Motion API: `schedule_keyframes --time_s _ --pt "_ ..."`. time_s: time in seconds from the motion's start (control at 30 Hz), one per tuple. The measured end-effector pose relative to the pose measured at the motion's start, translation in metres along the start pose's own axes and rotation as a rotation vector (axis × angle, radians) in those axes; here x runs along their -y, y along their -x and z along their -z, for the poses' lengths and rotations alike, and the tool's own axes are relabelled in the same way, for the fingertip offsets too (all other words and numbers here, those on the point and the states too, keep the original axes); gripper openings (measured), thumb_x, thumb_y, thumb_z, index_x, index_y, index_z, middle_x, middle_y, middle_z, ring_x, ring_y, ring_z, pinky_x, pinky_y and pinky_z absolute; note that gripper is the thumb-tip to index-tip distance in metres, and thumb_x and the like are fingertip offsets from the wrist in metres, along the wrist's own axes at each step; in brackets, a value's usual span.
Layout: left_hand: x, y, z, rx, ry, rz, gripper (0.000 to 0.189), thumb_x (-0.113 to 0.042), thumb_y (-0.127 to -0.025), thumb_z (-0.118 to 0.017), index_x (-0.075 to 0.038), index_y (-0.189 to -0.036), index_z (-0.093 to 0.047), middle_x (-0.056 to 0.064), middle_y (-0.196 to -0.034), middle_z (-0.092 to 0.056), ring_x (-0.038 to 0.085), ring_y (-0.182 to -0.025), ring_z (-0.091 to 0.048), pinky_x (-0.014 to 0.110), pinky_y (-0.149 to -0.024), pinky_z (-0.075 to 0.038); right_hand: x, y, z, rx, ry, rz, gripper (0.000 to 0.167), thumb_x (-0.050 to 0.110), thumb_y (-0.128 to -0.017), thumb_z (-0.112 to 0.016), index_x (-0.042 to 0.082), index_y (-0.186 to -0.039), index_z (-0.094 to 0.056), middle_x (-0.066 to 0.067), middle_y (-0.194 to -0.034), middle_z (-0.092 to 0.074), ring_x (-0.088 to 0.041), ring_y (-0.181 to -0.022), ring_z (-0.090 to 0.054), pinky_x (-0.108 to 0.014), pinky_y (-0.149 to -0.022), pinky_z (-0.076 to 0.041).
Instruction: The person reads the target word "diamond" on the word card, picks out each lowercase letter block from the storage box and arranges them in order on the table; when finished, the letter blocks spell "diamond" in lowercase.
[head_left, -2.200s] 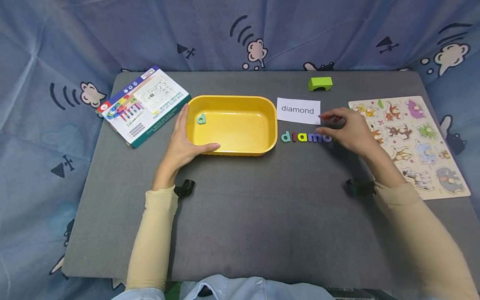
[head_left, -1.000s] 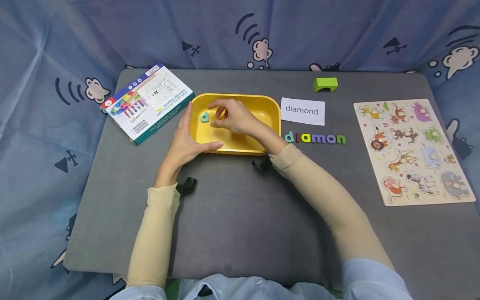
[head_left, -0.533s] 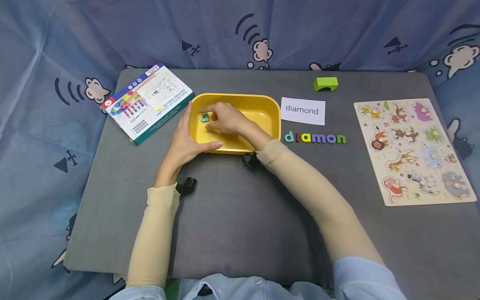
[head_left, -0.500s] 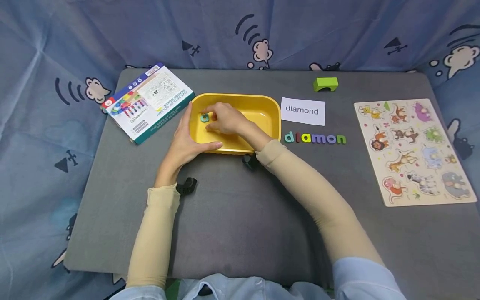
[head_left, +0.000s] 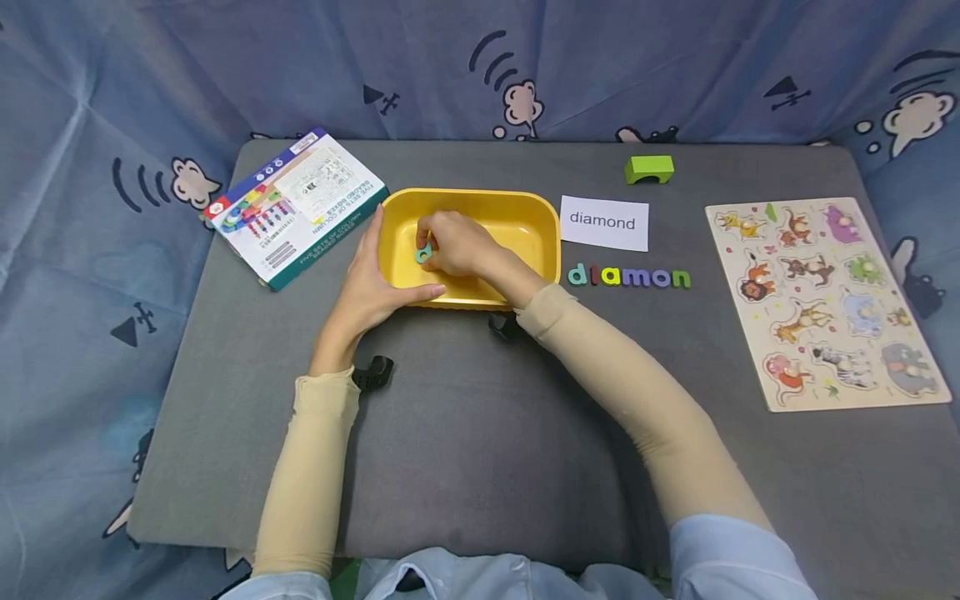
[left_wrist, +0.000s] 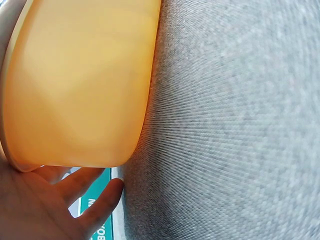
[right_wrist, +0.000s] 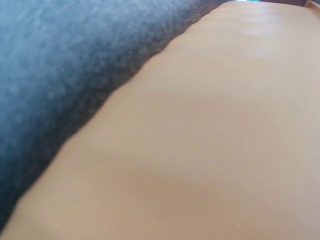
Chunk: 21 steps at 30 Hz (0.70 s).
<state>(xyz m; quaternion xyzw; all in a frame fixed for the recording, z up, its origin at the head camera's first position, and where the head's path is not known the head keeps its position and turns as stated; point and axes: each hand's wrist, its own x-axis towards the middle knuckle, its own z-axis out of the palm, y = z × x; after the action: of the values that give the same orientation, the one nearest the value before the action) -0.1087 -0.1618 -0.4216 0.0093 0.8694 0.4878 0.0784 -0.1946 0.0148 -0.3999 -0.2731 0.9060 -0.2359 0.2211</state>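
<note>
In the head view, my right hand reaches into the yellow tray and pinches a teal letter d between thumb and fingertips. The fingers cover part of that letter. My left hand holds the tray's left end, thumb over the near rim and fingers along the left side. From the left wrist, the hand shows around the tray's corner. To the tray's right lie a teal d, a red i, a yellow a, a purple m, a purple o and a green n in a row.
A white card printed "diamond" lies above the letter row. Behind it stands a green arch block. An animal puzzle board lies at the right, and a cardboard box touches the tray area at the left. The right wrist view shows mostly the tray's wall.
My right hand left the letter row, where a green n now shows, and went into the tray. It has taken hold of the teal d and shifted it slightly right and nearer. The left hand stayed.
</note>
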Motion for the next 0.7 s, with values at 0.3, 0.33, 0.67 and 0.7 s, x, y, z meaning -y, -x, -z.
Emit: schedule_keyframes --time_s 0.3,0.33,0.67,0.7 --pt "0.000 0.000 0.000 -0.010 -0.005 0.009 0.141 -0.049 -0.071 -0.098 -0.031 -0.173 -0.003 -0.004 -0.180 -0.007 0.029 -0.162 -0.019 0.059 -0.131 -0.019 -0.012 0.011 0.009 -0.005 -0.080 0.036 0.020 0.012 -0.095 -0.078 0.003 -0.109 -0.068 -0.012 -0.105 -0.059 -0.025 -0.100 -0.052 -0.036 -0.091 -0.045" --pt "0.000 0.000 -0.001 -0.012 -0.006 0.010 0.141 -0.049 -0.071 -0.098 -0.031 -0.173 -0.003 -0.004 -0.180 -0.007 0.029 -0.163 -0.018 0.058 -0.131 -0.019 -0.014 0.014 0.011 -0.014 -0.098 0.037 0.020 0.012 -0.096 -0.078 0.003 -0.110 -0.068 -0.012 -0.105 -0.060 -0.026 -0.099 -0.053 -0.036 -0.091 -0.046" --pt "0.000 -0.001 -0.001 -0.011 0.001 0.018 0.141 -0.047 -0.071 -0.099 -0.032 -0.172 -0.002 -0.003 -0.180 -0.007 0.027 -0.163 -0.018 0.056 -0.132 -0.018 -0.039 0.053 0.030 -0.192 -0.197 0.102 0.022 0.013 -0.094 -0.081 0.005 -0.112 -0.072 -0.011 -0.112 -0.071 -0.027 -0.106 -0.061 -0.039 -0.096 -0.051" --pt "0.000 0.000 -0.001 -0.012 0.002 0.022 0.141 -0.047 -0.070 -0.099 -0.033 -0.172 -0.002 -0.003 -0.180 -0.007 0.027 -0.163 -0.018 0.056 -0.132 -0.018 -0.042 0.059 0.032 -0.208 -0.206 0.111 0.022 0.013 -0.094 -0.082 0.005 -0.112 -0.073 -0.011 -0.113 -0.072 -0.027 -0.107 -0.061 -0.040 -0.096 -0.051"
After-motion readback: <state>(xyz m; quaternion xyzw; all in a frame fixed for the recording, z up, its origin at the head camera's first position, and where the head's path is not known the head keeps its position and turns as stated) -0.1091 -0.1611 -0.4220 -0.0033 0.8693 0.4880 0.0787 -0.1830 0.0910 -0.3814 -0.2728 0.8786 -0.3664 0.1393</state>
